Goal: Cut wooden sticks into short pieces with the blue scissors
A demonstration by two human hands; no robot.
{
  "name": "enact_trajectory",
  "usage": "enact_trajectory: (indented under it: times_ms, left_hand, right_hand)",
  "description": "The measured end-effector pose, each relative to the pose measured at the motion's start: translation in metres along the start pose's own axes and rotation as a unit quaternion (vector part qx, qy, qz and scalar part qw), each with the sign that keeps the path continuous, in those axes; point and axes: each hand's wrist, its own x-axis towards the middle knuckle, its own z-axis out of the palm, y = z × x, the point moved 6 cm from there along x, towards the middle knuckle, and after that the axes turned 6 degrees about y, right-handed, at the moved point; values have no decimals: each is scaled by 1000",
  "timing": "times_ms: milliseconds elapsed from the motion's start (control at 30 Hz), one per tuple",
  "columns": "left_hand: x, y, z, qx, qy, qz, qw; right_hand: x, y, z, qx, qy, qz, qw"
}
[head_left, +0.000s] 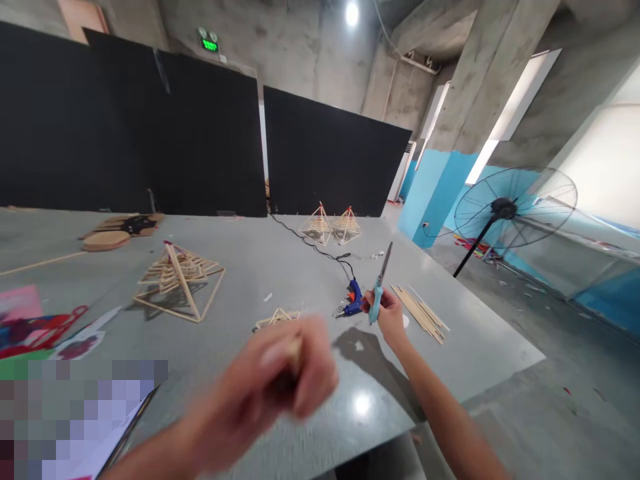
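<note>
"What could go wrong near us?"

"Our left grip (280, 373) looks curled but blurred; we can't tell what it holds. Reaching far could knock the small stick frame (281, 313) just beyond."

"And right?"

"Our right grip (389, 315) is clamped on scissors (379, 291); drifting left could bump the glue gun (355, 303). Sticks (423, 313) lie right; farther, its cord (320, 252) blocks."
</note>
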Motion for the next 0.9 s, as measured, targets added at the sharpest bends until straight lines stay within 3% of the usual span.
enact_trajectory:
  times_ms: [67, 167, 233, 333, 433, 533, 633, 700, 800, 900]
  left_hand:
    - [29, -26, 11, -50, -11, -16, 999]
    - [53, -88, 3, -38, 47, -74, 995]
    - [54, -121, -12, -12, 80, -83, 993]
    - [42, -145, -39, 30, 142, -61, 988]
    - [31, -147, -54, 76, 158, -30, 984]
    - [21, -138, -58, 135, 145, 10, 980]
    - [11, -124, -58, 196, 129, 67, 970]
    - [7, -108, -51, 266, 108, 184, 940]
    - [0, -94, -39, 358, 98, 350, 860]
    - [0, -94, -36, 381, 103, 386, 834]
  right_hand:
    - [3, -2, 0, 9, -5, -6, 1000]
    - [7, -6, 0, 14, -38, -20, 999]
    - [7, -8, 1, 13, -71, -29, 997]
    - [0, -5, 4, 5, -114, -43, 992]
    - [-13, -3, 5, -44, -153, -119, 980]
    - [-27, -8, 4, -114, -183, -256, 942]
    - [-34, -13, 2, -131, -209, -332, 911]
    - [-37, -21, -1, -130, -197, -397, 887]
    - [-38, -33, -7, -144, -153, -450, 868]
    - [-37, -38, -9, -167, -141, -434, 874]
